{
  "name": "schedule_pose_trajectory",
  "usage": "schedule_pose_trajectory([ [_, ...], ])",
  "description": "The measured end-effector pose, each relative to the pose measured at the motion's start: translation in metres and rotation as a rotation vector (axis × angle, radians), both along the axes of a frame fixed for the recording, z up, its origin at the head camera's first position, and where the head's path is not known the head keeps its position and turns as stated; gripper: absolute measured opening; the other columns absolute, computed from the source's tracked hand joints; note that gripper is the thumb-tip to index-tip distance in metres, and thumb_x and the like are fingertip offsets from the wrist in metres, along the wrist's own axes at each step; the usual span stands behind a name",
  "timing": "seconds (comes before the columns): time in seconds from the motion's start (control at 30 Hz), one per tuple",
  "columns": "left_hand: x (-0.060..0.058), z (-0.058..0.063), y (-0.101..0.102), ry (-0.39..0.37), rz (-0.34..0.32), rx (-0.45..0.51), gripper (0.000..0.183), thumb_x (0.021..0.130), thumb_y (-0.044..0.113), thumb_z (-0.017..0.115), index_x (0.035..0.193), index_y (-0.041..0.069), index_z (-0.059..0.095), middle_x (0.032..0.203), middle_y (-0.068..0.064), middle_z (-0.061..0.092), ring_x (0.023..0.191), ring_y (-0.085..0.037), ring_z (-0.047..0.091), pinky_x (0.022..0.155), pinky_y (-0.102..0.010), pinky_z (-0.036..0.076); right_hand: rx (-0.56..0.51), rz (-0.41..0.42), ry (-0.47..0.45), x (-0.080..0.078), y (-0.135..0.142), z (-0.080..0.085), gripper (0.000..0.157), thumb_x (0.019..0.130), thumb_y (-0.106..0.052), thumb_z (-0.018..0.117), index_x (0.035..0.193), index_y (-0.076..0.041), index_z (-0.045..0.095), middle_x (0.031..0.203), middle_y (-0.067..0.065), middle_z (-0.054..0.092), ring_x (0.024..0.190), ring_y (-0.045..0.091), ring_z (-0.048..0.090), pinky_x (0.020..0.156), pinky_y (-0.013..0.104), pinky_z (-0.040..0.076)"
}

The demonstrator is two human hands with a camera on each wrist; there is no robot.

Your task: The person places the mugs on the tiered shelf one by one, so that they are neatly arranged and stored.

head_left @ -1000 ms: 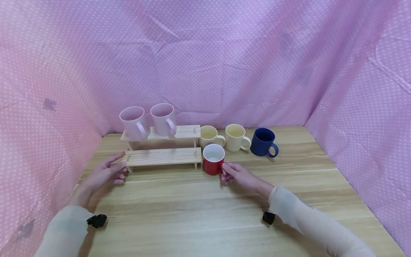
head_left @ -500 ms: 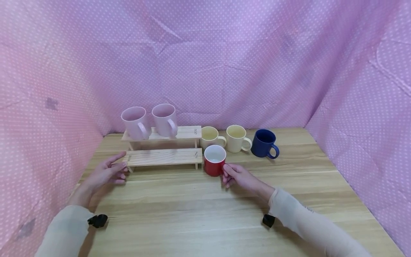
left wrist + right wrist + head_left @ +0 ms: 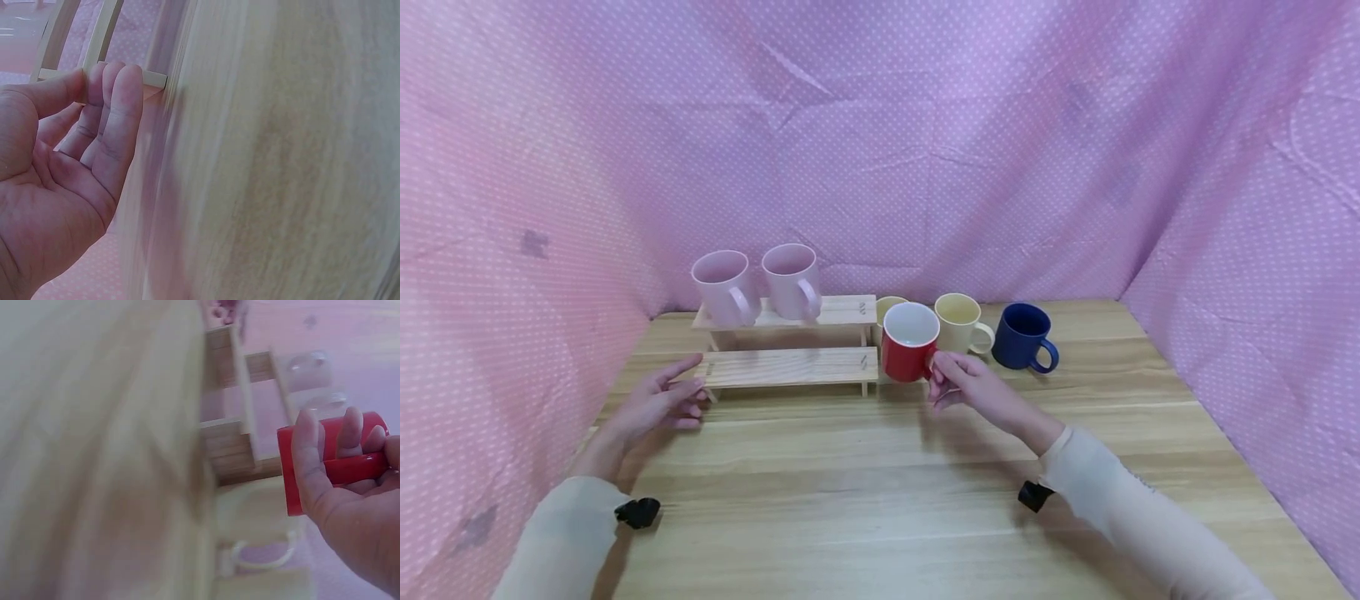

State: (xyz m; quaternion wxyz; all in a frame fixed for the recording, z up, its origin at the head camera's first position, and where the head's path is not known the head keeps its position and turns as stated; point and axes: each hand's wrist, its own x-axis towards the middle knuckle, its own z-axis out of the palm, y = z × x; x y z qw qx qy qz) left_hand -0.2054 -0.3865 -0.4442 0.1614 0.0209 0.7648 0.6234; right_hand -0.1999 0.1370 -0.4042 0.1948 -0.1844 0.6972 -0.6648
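A red mug (image 3: pixel 906 358) with a white inside is held by its handle in my right hand (image 3: pixel 976 390), raised off the table just right of the two-step wooden rack. In the right wrist view, fingers curl round the red handle (image 3: pixel 356 469). My left hand (image 3: pixel 658 402) pinches the left end of the rack's lower shelf (image 3: pixel 790 368) between thumb and fingers, as the left wrist view shows. Two pale pink mugs (image 3: pixel 726 296) stand upright on the upper shelf (image 3: pixel 847 310), handles to the right. Nothing stands on the lower shelf.
Behind the red mug are two cream mugs (image 3: pixel 957 332), the left one mostly hidden. A dark blue mug (image 3: pixel 1018 343) stands to their right on the wooden table (image 3: pixel 850 500). Pink dotted cloth (image 3: pixel 880 150) hangs round the back and sides.
My right hand has lifted the red mug off the table, up and slightly away from me, so it now covers more of the left cream mug. My left hand stays at the rack.
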Motion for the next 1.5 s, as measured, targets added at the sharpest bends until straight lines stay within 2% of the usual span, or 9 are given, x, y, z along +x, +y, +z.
schedule_pose_trajectory([
  [0.07,0.0,-0.001,0.0,0.004,-0.005,0.002,0.074,0.107,0.022,0.055,0.162,0.007,0.009,0.101,-0.004,0.069,0.081,-0.016,0.068,0.08,-0.042,0.064,-0.005,-0.021,0.005,-0.004,-0.004,0.01,0.041,0.112,-0.032,0.04,0.096,0.003,0.051,0.094,0.026,0.058,0.084,0.026,0.065,0.088,0.058,0.059],
  [0.2,0.006,-0.001,-0.007,0.01,0.022,0.0,0.075,0.107,0.023,0.056,0.163,0.007,0.008,0.1,-0.003,0.068,0.081,-0.016,0.068,0.077,-0.039,0.065,-0.035,-0.058,0.017,-0.017,-0.025,0.027,0.04,0.111,-0.033,0.043,0.095,0.002,0.051,0.093,0.024,0.059,0.086,0.03,0.065,0.089,0.057,0.059],
  [0.33,0.017,0.0,-0.02,0.018,0.051,-0.022,0.076,0.107,0.023,0.055,0.163,0.006,0.007,0.1,-0.002,0.066,0.081,-0.018,0.069,0.076,-0.039,0.065,-0.079,-0.053,0.007,-0.031,-0.053,0.037,0.039,0.111,-0.033,0.044,0.094,0.001,0.051,0.087,0.015,0.06,0.084,0.03,0.065,0.089,0.057,0.059],
  [0.43,0.019,-0.002,-0.023,0.017,0.051,-0.031,0.076,0.107,0.023,0.056,0.163,0.007,0.006,0.101,-0.003,0.066,0.082,-0.019,0.069,0.076,-0.04,0.065,-0.085,-0.047,-0.009,-0.038,-0.067,0.04,0.038,0.111,-0.033,0.043,0.093,-0.001,0.051,0.086,0.011,0.059,0.083,0.029,0.065,0.088,0.056,0.06],
  [0.67,0.006,-0.005,-0.009,0.005,-0.017,0.014,0.076,0.107,0.022,0.055,0.163,0.009,0.006,0.102,-0.006,0.068,0.082,-0.017,0.068,0.079,-0.04,0.064,-0.057,-0.121,-0.025,-0.049,-0.069,0.043,0.035,0.112,-0.029,0.042,0.091,-0.002,0.052,0.086,0.011,0.059,0.082,0.028,0.063,0.092,0.059,0.057],
  [0.93,-0.002,-0.001,-0.001,0.0,-0.028,0.007,0.075,0.107,0.022,0.055,0.163,0.008,0.006,0.101,-0.004,0.069,0.082,-0.017,0.068,0.079,-0.04,0.064,-0.055,-0.158,-0.019,-0.06,-0.075,0.052,0.038,0.111,-0.034,0.043,0.09,-0.004,0.052,0.085,0.009,0.059,0.08,0.027,0.063,0.09,0.057,0.059],
  [1.17,-0.003,0.0,-0.001,0.005,-0.032,0.006,0.075,0.107,0.022,0.055,0.163,0.008,0.007,0.1,-0.004,0.069,0.081,-0.016,0.068,0.078,-0.04,0.064,-0.05,-0.14,-0.024,-0.071,-0.09,0.054,0.038,0.111,-0.035,0.042,0.092,-0.004,0.052,0.088,0.01,0.057,0.093,0.041,0.06,0.095,0.061,0.055],
  [1.37,-0.003,0.0,-0.003,0.002,-0.028,0.0,0.076,0.107,0.022,0.056,0.163,0.008,0.007,0.101,-0.005,0.069,0.082,-0.017,0.068,0.078,-0.041,0.064,-0.057,-0.138,-0.022,-0.078,-0.102,0.052,0.038,0.111,-0.035,0.042,0.091,-0.004,0.052,0.086,0.009,0.058,0.079,0.025,0.062,0.095,0.06,0.055],
  [1.5,-0.003,-0.001,-0.004,-0.003,-0.028,-0.008,0.076,0.107,0.023,0.056,0.163,0.009,0.007,0.102,-0.006,0.069,0.083,-0.018,0.068,0.079,-0.042,0.064,-0.023,-0.129,-0.043,-0.082,-0.105,0.048,0.038,0.111,-0.036,0.04,0.091,-0.005,0.052,0.084,0.008,0.059,0.075,0.023,0.062,0.093,0.055,0.058],
])
